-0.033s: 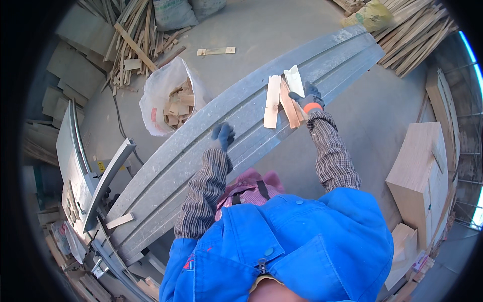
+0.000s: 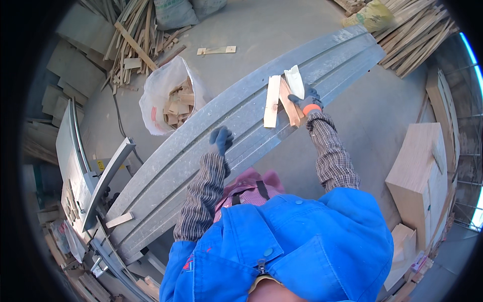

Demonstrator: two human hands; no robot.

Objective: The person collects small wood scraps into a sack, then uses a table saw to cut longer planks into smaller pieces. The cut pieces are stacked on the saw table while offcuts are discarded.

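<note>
Three short wooden offcuts lie on the grey grooved metal table: a pale flat offcut, a reddish offcut and a whitish offcut. My right hand, in a dark glove with an orange cuff, has its thumb and fingers closed at the right edge of the whitish offcut. The wood partly hides that grip. Left of the offcuts, over the table, my left hand is gloved too. Its fingers are curled in, and nothing shows in them.
Beyond the table's far edge a white sack holds several wood scraps. A small wood strip lies at the table's left end, by a curved metal rail. Piled sticks lie far right, and a wooden box stands at right.
My left hand has shifted slightly left and nearer to me. The right hand has moved a touch left against the offcuts, which have barely shifted.
</note>
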